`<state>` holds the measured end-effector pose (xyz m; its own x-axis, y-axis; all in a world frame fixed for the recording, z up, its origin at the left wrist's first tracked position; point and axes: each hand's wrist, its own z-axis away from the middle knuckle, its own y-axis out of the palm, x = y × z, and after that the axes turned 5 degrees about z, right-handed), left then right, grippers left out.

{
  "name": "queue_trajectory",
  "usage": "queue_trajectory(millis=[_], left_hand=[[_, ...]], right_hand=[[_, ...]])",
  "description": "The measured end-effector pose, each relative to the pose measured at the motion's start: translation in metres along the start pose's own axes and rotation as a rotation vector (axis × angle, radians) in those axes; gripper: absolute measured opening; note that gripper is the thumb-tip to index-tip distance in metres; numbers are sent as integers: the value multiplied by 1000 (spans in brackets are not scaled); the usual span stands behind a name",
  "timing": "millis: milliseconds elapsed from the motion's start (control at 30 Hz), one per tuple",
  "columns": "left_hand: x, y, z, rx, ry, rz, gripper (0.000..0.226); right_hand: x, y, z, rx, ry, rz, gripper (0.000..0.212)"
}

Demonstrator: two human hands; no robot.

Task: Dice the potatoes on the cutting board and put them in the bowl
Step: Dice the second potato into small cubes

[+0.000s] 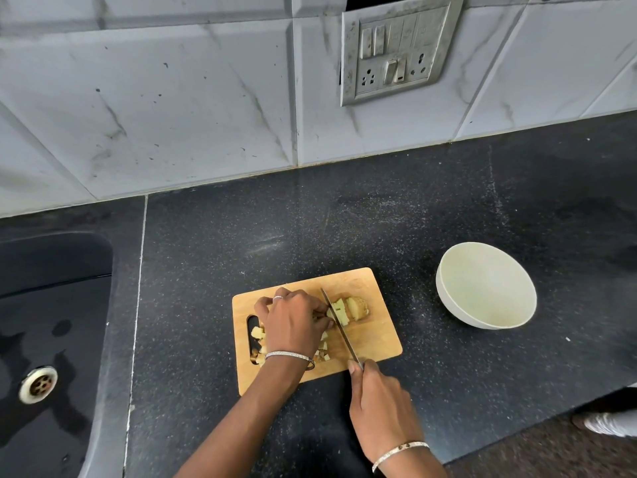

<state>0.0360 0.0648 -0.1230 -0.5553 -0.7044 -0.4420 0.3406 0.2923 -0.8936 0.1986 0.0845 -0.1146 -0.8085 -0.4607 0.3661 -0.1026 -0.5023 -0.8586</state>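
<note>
A wooden cutting board (372,343) lies on the black counter. On it sits a sliced potato (350,309), with diced pieces (258,334) partly hidden under my left wrist. My left hand (293,320) presses down on the potato with curled fingers, just left of the blade. My right hand (379,401) grips the handle of a knife (339,326), whose blade lies across the potato. A white bowl (486,289) stands to the right of the board, nothing in it.
A dark sink (51,322) with a metal drain lies at the left. The tiled wall with a switch panel (396,50) rises behind the counter. The counter's front edge runs at the lower right, with floor beyond it.
</note>
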Motion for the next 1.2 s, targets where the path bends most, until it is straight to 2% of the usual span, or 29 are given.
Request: queue_trajectory(millis=[167, 300, 467, 733, 1033, 1200], left_hand=[[0, -1, -1, 27, -13, 24, 18], [-1, -1, -1, 19, -16, 8, 14], [-1, -1, -2, 12, -29, -14, 18], [4, -2, -9, -21, -15, -4, 16], [3, -13, -4, -39, -30, 17, 9], [5, -13, -3, -26, -32, 84, 8]], right_hand=[[0, 2, -9, 16, 1, -2, 39], [12, 0, -15, 39, 43, 95, 40], [15, -1, -14, 42, 51, 134, 42], [-2, -11, 17, 82, 75, 184, 38], [-8, -12, 7, -77, 50, 130, 36], [-6, -10, 1, -101, 57, 116, 37]])
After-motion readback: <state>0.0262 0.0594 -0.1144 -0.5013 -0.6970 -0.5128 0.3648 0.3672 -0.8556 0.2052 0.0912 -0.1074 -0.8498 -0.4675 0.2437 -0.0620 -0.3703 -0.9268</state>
